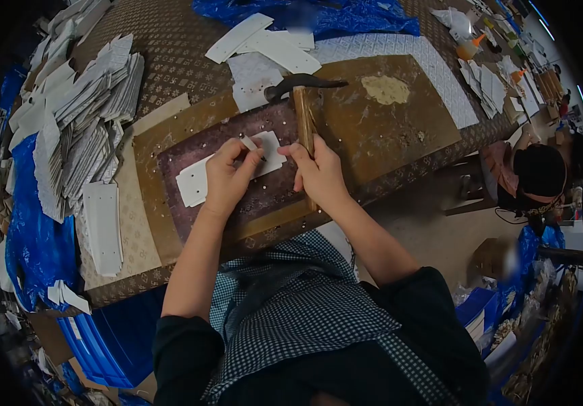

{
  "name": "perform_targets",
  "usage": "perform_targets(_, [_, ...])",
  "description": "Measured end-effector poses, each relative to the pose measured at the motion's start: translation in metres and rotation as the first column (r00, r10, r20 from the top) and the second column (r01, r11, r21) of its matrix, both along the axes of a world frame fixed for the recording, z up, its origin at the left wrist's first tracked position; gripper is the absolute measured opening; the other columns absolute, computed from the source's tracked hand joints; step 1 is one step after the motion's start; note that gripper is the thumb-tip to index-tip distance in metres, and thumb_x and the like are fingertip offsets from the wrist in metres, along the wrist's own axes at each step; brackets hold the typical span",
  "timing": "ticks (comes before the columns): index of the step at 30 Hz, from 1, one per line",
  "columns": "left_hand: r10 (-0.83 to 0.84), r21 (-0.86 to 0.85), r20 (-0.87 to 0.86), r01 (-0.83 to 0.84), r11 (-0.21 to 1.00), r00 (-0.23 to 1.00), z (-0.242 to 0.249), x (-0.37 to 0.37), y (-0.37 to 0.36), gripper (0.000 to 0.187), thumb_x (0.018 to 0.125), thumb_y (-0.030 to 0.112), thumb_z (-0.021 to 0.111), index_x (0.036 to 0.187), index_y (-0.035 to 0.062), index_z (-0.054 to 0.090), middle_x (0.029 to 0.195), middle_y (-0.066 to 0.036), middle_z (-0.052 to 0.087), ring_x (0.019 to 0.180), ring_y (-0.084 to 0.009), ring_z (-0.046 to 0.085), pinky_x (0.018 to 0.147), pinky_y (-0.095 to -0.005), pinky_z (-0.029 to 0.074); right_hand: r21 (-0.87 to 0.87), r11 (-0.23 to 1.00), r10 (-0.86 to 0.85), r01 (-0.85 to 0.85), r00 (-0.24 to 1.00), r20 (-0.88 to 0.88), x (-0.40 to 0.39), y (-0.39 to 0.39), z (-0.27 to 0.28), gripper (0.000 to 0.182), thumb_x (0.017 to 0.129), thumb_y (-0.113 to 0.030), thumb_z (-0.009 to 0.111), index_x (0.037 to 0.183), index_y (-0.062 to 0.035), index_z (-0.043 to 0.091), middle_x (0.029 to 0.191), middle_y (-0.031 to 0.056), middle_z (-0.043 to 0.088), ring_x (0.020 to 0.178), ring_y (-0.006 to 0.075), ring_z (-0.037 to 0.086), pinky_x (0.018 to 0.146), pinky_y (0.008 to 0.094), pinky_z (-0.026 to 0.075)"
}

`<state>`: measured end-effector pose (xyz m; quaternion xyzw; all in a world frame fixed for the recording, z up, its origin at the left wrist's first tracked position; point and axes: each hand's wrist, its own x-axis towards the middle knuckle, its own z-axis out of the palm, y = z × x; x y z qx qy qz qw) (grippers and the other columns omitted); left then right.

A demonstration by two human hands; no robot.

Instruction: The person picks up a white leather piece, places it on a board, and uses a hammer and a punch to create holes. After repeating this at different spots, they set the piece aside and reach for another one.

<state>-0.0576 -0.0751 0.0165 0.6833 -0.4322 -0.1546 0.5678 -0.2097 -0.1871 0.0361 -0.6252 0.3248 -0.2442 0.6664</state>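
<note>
My left hand (229, 177) pinches a small white piece (249, 143) with a dark tip, above a long white strip (192, 184). The strip lies on a dark reddish board (180, 157) dotted with small bits. Just to the right, my right hand (320, 173) is wrapped round the wooden handle (304, 122) of a hammer, its thumb and forefinger close to the strip's right end. The dark metal hammer head (305, 84) points away from me, above the brown sheet.
Stacks of white strips (95, 122) stand at the left beside blue plastic (34, 233). More white pieces (264, 44) lie at the back. A yellowish powder patch (385, 89) is on the brown sheet (413, 128). Another person (538, 172) is at the right.
</note>
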Motion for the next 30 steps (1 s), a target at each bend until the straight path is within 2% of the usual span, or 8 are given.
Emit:
perform_targets(6, [-0.012,0.007,0.043,0.012,1.0,0.999,0.002,-0.001,0.0,0.014,0.087,0.01,0.07,0.098,0.001,0.069,0.087,-0.006,0.066,0.077,-0.0135,0.063,0.072,-0.0262,0.049,-0.032,0.999,0.037,-0.038,0.999,-0.021,-0.002,0.0,0.0,0.028,0.101,-0.024,0.052,0.108,0.0031,0.051,0.101,0.0108,0.071,0.045,0.0097,0.054,0.044,0.0241,0.045])
perform_targets(13, [-0.011,0.003,0.036,0.011,1.0,0.999,0.001,-0.001,-0.001,0.014,0.087,0.01,0.07,0.098,0.0011,0.069,0.088,-0.007,0.067,0.079,-0.0146,0.064,0.074,-0.0265,0.05,-0.028,0.999,0.035,-0.036,0.999,-0.017,-0.002,0.0,-0.001,0.027,0.101,-0.023,0.052,0.108,0.0031,0.051,0.101,0.0107,0.071,0.045,0.0094,0.054,0.044,0.024,0.045])
perform_targets(18, [-0.057,0.014,0.245,0.055,0.998,0.968,0.002,0.001,-0.002,0.01,0.085,0.008,0.069,0.093,0.0019,0.069,0.086,-0.01,0.065,0.077,-0.0219,0.064,0.069,-0.0294,0.05,-0.021,0.999,0.03,-0.031,0.999,-0.021,-0.001,0.0,-0.003,0.025,0.1,-0.022,0.053,0.106,0.0021,0.052,0.097,0.0112,0.071,0.045,0.0094,0.054,0.043,0.0241,0.044])
perform_targets(21, [-0.087,-0.022,0.35,0.101,0.995,0.933,0.001,0.0,-0.008,0.009,0.084,0.007,0.069,0.091,0.0022,0.068,0.084,-0.01,0.063,0.074,-0.0248,0.063,0.065,-0.0313,0.05,0.016,0.998,0.061,-0.061,0.998,-0.016,-0.005,-0.001,0.0,0.021,0.099,-0.02,0.055,0.105,0.0005,0.053,0.086,0.0084,0.069,0.045,0.0082,0.052,0.042,0.0234,0.042])
perform_targets(24, [-0.064,-0.069,0.396,0.1,0.993,0.916,0.002,0.0,-0.01,0.011,0.082,0.005,0.07,0.093,0.0024,0.067,0.083,-0.01,0.062,0.071,-0.0251,0.062,0.063,-0.0329,0.05,-0.029,0.975,0.214,-0.222,0.963,-0.166,-0.024,-0.013,0.029,0.02,0.096,-0.019,0.059,0.099,-0.0003,0.056,0.068,0.0045,0.061,0.045,0.0097,0.053,0.044,0.0264,0.044])
perform_targets(26, [-0.049,-0.057,0.381,0.076,0.996,0.923,0.0,-0.002,-0.008,0.012,0.082,0.004,0.071,0.093,0.0024,0.066,0.083,-0.01,0.062,0.071,-0.026,0.062,0.062,-0.0337,0.051,-0.175,0.939,0.272,-0.297,0.95,-0.151,-0.04,-0.018,0.075,0.018,0.095,-0.02,0.06,0.098,-0.0026,0.057,0.067,0.0015,0.057,0.047,0.0068,0.051,0.043,0.0232,0.04])
perform_targets(28, [-0.044,-0.066,0.379,0.075,0.995,0.924,0.0,-0.004,-0.007,0.011,0.082,0.006,0.07,0.092,0.0025,0.067,0.082,-0.011,0.063,0.073,-0.0275,0.063,0.065,-0.0341,0.051,-0.237,0.926,0.287,-0.293,0.956,-0.06,-0.055,-0.015,0.133,0.017,0.095,-0.018,0.059,0.1,-0.0025,0.055,0.067,0.0,0.055,0.049,0.0042,0.048,0.044,0.021,0.037])
perform_targets(30, [-0.035,-0.066,0.382,0.065,0.996,0.923,-0.003,-0.003,-0.008,0.01,0.083,0.007,0.07,0.092,0.0031,0.068,0.083,-0.01,0.063,0.076,-0.0264,0.064,0.068,-0.0328,0.051,-0.297,0.937,0.237,-0.185,0.96,0.151,-0.066,-0.009,0.167,0.017,0.096,-0.016,0.057,0.104,-0.0018,0.053,0.068,-0.0008,0.053,0.05,0.0029,0.046,0.046,0.0199,0.037])
